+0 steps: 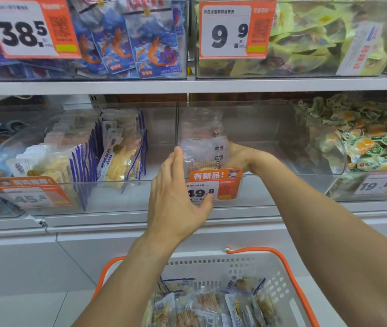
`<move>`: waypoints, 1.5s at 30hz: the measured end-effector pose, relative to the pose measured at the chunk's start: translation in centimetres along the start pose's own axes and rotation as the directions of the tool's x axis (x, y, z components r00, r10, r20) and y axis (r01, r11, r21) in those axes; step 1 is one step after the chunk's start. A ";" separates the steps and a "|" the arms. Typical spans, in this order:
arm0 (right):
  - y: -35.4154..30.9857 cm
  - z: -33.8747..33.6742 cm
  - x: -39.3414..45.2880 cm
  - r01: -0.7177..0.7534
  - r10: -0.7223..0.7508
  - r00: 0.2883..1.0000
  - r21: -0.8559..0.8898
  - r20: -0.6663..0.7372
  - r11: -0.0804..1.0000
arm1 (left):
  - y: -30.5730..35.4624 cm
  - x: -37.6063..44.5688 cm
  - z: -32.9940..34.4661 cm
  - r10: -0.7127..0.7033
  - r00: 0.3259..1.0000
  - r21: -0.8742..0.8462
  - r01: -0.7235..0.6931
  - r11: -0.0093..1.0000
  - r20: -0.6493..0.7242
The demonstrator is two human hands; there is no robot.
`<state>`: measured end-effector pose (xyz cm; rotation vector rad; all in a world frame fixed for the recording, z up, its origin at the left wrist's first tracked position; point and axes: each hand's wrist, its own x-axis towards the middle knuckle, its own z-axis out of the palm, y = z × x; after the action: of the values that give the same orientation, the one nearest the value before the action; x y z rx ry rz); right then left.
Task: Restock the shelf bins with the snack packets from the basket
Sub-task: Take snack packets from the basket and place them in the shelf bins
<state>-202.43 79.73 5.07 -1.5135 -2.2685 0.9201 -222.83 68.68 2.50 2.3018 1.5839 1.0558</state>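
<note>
A clear snack packet (203, 151) with printed characters stands upright at the left end of a transparent shelf bin (272, 138) on the middle shelf. My right hand (238, 156) reaches into that bin and grips the packet's right side; its fingers are hidden behind the packet. My left hand (178, 197) is in front of the bin, its fingers straight up and touching the packet's left edge, its thumb by the orange 49.8 price tag (212, 185). Below, a white basket (211, 259) with orange handles holds several more snack packets (211, 303).
The bin to the left (34, 142) holds rows of purple-edged packets of yellow chips. The bin to the right (364, 142) is piled with green and orange wrapped sweets. The upper shelf (187, 86) carries bins of blue shrimp packets and green packets.
</note>
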 end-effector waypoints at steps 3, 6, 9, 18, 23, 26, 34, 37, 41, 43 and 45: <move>0.4 0.4 0.3 -0.080 0.081 0.997 -0.115 -0.004 0.990 | -0.1 -0.1 0.0 0.011 1.000 0.003 -0.011 1.000 0.014; 0.7 0.4 0.9 -0.088 0.075 0.992 -0.127 -0.103 0.988 | -0.1 0.0 0.0 0.011 1.000 0.006 -0.011 1.000 0.018; 0.5 0.1 1.2 -0.157 0.121 0.966 -0.145 -0.227 0.977 | -0.2 0.1 -0.1 0.020 1.000 0.004 -0.020 1.000 0.022; 0.3 -0.7 -1.0 -0.373 0.373 0.927 0.014 -0.022 0.928 | -1.2 0.1 -0.9 0.063 0.992 0.014 -0.065 0.998 0.110; 1.4 -1.4 -2.1 -0.387 0.387 0.922 0.132 0.029 0.913 | -1.6 0.2 -1.3 0.079 0.987 -0.026 -0.076 0.997 0.140; -0.5 -2.5 -4.6 -0.403 0.441 0.897 0.369 -0.023 0.838 | -1.5 0.0 -1.6 0.071 0.991 -0.104 -0.060 0.993 0.109; -3.0 -3.9 -10.2 -0.178 0.311 0.833 0.311 -0.458 0.934 | -2.5 -5.0 -0.7 -0.061 0.894 -0.313 -0.091 0.945 -0.445; -5.7 -3.3 -12.1 -0.083 0.199 0.783 0.218 -0.590 0.972 | -5.0 -8.4 1.3 -0.142 0.966 -0.363 0.056 0.930 -0.215; -10.0 -0.7 -14.0 -0.206 0.222 0.974 0.220 -0.050 0.954 | -9.7 -13.1 4.8 -0.355 0.813 -0.038 0.418 0.908 0.461; -10.5 4.2 -13.2 -0.312 0.264 0.888 0.073 0.376 0.947 | -12.1 -16.4 6.8 -0.439 0.636 0.167 0.441 0.882 0.635; -9.3 11.7 -11.7 -0.385 0.347 0.707 -0.076 0.616 0.920 | -14.1 -19.8 8.1 -0.512 0.532 0.311 0.424 0.851 0.675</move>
<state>-210.54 62.64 3.42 -1.8856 -2.3261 1.8273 -232.28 59.57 -19.47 1.7645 1.7124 -0.1337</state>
